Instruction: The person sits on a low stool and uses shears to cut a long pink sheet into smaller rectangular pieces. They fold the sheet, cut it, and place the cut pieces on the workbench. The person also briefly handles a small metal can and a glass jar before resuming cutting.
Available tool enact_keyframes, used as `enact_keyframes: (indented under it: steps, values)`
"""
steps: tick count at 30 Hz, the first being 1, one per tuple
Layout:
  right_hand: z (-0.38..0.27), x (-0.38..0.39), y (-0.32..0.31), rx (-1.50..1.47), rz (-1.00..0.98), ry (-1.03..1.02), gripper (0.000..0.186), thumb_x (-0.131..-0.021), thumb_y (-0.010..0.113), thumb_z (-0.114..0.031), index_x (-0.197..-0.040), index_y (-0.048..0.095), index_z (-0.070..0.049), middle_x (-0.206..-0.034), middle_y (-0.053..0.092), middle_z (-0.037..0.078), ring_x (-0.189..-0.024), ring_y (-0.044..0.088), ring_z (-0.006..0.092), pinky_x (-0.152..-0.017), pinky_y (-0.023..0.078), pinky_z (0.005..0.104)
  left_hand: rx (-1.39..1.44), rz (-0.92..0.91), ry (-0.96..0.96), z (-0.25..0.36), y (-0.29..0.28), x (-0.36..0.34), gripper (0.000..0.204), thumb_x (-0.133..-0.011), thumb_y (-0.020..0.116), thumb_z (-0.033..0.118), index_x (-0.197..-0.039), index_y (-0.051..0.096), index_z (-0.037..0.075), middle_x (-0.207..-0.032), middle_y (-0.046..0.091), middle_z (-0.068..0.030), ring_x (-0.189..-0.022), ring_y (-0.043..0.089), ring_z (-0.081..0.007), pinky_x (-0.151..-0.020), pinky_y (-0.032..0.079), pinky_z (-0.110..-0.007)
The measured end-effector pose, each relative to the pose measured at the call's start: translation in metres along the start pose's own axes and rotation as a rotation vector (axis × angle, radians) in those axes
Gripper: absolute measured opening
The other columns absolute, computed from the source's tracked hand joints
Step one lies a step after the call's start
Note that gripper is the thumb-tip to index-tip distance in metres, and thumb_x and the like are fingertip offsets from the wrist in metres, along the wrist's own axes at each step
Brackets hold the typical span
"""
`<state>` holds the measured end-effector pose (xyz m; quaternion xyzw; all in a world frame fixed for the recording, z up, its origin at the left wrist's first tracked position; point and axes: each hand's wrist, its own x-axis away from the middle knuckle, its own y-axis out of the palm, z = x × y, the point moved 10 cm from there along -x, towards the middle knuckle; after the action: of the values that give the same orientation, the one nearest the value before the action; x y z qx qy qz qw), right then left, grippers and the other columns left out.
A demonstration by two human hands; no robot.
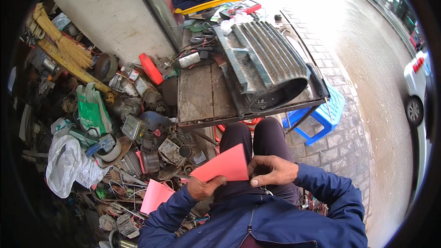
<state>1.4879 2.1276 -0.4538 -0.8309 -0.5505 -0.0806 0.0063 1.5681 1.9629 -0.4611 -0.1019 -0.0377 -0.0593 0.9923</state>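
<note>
A folded-looking sheet of pink paper [223,165] is held above my lap. My left hand [205,187] grips its lower left part, the thumb lying on top. At the sheet's right edge is my right hand [274,171], its fingers curled and the index finger and thumb at the paper's edge. The sheet partly hides the right fingertips. More pink paper [157,196] lies to the left, beside my left sleeve.
Ahead stands a worn table [195,94] bearing a ribbed motor housing [268,59] and small tools. A blue plastic stool [317,117] is to its right. Piled parts, a white plastic bag [64,163] and a straw broom [62,36] crowd the left. A white car [418,82] shows at far right.
</note>
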Motion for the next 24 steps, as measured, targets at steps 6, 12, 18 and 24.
enact_keyframes:
  steps: [6,12,18,24]
  values:
    - [-0.003,-0.02,0.019,0.128,-0.028,-0.033,0.04,-0.103,0.065,-0.036,-0.115,0.071,0.002,-0.09,0.074,0.015,-0.083,0.066,0.0133,-0.077,0.054,0.0341,0.03,0.011,0.15,0.024,0.011,-0.016,0.023,-0.1,0.07,0.018,-0.113,0.071,-0.002,-0.089,0.072,-0.0032,-0.08,0.068,-0.015,-0.073,0.054,-0.029]
    - [-0.017,-0.044,0.012,0.228,0.138,-0.116,0.034,-0.103,0.063,-0.029,-0.116,0.07,0.002,-0.087,0.072,0.016,-0.077,0.066,0.0158,-0.074,0.054,0.035,0.116,0.114,-0.101,0.0,-0.031,-0.014,0.034,-0.102,0.069,0.034,-0.099,0.074,0.001,-0.074,0.067,-0.0005,-0.067,0.059,-0.007,-0.064,0.05,-0.025]
    - [-0.063,-0.116,-0.025,0.423,0.552,-0.299,0.032,-0.099,0.065,-0.03,-0.105,0.069,0.001,-0.082,0.068,0.025,-0.08,0.07,0.0418,-0.071,0.052,0.0457,0.221,0.41,-0.185,-0.023,-0.112,-0.039,0.05,-0.103,0.062,0.048,-0.081,0.066,0.002,-0.061,0.058,-0.0003,-0.045,0.049,-0.0072,-0.042,0.038,-0.026]
    - [-0.06,-0.167,-0.042,0.695,0.688,-0.182,0.03,-0.096,0.064,-0.028,-0.094,0.066,0.002,-0.089,0.068,0.028,-0.088,0.066,0.0481,-0.076,0.05,0.0544,-0.383,0.65,-0.072,0.002,-0.176,-0.066,0.036,-0.099,0.069,0.034,-0.083,0.063,0.003,-0.063,0.061,-0.0071,-0.05,0.059,-0.0225,-0.049,0.045,-0.036]
